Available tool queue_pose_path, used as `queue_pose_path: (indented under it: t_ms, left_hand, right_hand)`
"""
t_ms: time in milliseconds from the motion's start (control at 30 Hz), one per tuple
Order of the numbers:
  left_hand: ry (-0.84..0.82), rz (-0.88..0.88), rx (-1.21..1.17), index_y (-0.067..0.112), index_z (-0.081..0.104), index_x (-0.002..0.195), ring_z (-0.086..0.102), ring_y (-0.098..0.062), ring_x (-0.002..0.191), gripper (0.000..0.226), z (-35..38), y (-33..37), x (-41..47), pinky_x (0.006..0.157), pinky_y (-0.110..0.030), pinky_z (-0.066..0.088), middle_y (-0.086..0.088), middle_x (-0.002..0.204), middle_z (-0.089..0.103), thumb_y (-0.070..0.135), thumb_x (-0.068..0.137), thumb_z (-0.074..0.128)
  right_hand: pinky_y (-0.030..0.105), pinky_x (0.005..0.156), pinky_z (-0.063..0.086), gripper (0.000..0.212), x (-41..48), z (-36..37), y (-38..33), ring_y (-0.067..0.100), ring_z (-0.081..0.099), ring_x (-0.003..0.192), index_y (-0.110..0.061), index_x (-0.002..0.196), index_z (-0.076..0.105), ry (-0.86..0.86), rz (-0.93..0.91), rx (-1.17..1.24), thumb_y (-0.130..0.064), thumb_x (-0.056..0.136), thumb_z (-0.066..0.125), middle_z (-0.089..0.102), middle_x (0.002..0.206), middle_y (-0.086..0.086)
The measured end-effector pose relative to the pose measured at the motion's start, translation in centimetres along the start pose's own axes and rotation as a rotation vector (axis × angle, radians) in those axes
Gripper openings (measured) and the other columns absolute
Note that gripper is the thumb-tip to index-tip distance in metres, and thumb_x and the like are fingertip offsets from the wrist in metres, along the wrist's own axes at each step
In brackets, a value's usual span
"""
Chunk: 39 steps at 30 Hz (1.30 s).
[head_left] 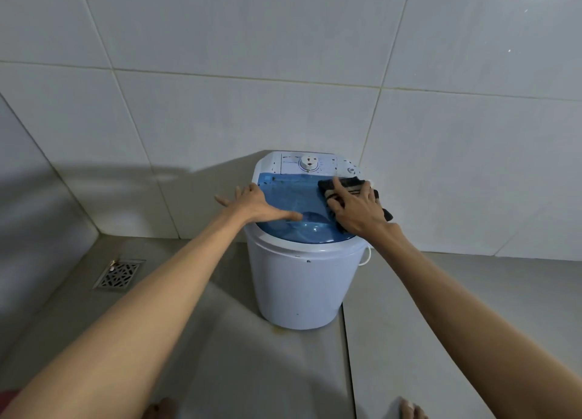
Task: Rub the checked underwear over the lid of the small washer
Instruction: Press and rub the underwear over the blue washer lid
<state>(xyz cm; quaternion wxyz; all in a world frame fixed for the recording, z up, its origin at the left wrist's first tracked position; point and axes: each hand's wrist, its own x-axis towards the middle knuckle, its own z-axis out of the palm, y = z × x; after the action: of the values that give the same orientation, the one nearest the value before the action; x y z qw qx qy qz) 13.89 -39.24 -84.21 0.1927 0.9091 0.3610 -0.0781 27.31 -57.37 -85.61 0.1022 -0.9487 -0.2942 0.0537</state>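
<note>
While the right grip (pixel 354 209) pressed down with fingers spread, the checked underwear (pixel 327 186) lay beneath it on the lid (pixel 293 195). Left of it, the left grip (pixel 258 206) rested spread.

Left hand (pixel 258 206) lies splayed flat; right hand (pixel 354 212) presses palm-down, both reaching forward

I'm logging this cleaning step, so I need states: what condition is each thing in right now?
lid: closed.
washer: upright.
underwear: bunched, pressed on the lid's right rear.
left hand: flat on the lid, fingers spread.
right hand: pressing the underwear.
drain: grate on.
</note>
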Motion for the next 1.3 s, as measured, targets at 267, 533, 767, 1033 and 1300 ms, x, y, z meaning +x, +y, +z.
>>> queue_pose_path:
  t_ms: [267, 533, 767, 1033, 1300]
  left_hand:
    - [0.009, -0.004, -0.047, 0.014, 0.02, 0.154, 0.022, -0.032, 0.148, 0.164, 1.2, -0.9, 2.9, 0.115, -0.066, 0.014, -0.004, 0.159, 0.028, 0.101, 0.02, 0.057]
    - [-0.044, 0.003, -0.057, 0.018, 0.012, 0.157, -0.007, -0.033, 0.152, 0.157, 0.7, -0.7, 2.5, 0.109, -0.075, -0.008, -0.002, 0.165, 0.011, 0.095, 0.03, 0.063]
    - [-0.016, -0.019, -0.062, 0.01, 0.011, 0.156, -0.007, -0.032, 0.152, 0.15, 0.4, -0.3, 1.2, 0.108, -0.075, -0.007, -0.005, 0.165, 0.012, 0.089, 0.042, 0.069]
    - [-0.018, -0.01, -0.08, 0.011, 0.015, 0.155, -0.002, -0.033, 0.152, 0.154, 0.6, -0.7, 1.5, 0.109, -0.075, -0.004, -0.006, 0.164, 0.017, 0.092, 0.035, 0.067]
    - [-0.023, 0.047, -0.09, 0.02, 0.01, 0.157, -0.001, -0.034, 0.152, 0.162, 1.5, -1.3, 3.2, 0.115, -0.068, -0.003, -0.002, 0.165, 0.01, 0.102, 0.025, 0.055]
  right_hand:
    - [0.05, 0.119, 0.014, 0.074, 5.4, -0.3, -0.3, 0.038, 0.018, 0.145, -0.004, 0.155, 0.012, 0.025, 0.165, 0.114, -0.051, 0.099, 0.027, 0.017, 0.158, 0.022]
    - [0.05, 0.117, 0.017, 0.066, 9.2, -1.5, -1.0, 0.039, 0.023, 0.143, -0.015, 0.156, 0.013, 0.017, 0.115, 0.076, -0.045, 0.098, 0.027, 0.021, 0.159, 0.017]
    - [0.049, 0.12, 0.011, 0.062, 4.9, -1.0, -0.8, 0.038, 0.014, 0.148, -0.024, 0.156, 0.02, -0.011, -0.014, 0.0, -0.048, 0.099, 0.027, 0.011, 0.164, 0.012]
    - [0.051, 0.116, 0.021, 0.063, 5.3, -0.1, 0.2, 0.043, 0.027, 0.139, -0.012, 0.154, 0.021, 0.055, 0.136, 0.112, -0.04, 0.099, 0.033, 0.024, 0.154, 0.023]
    - [0.054, 0.112, 0.026, 0.056, 10.1, -1.4, -1.3, 0.043, 0.034, 0.135, -0.02, 0.152, 0.024, 0.061, 0.135, 0.098, -0.039, 0.1, 0.03, 0.032, 0.152, 0.017]
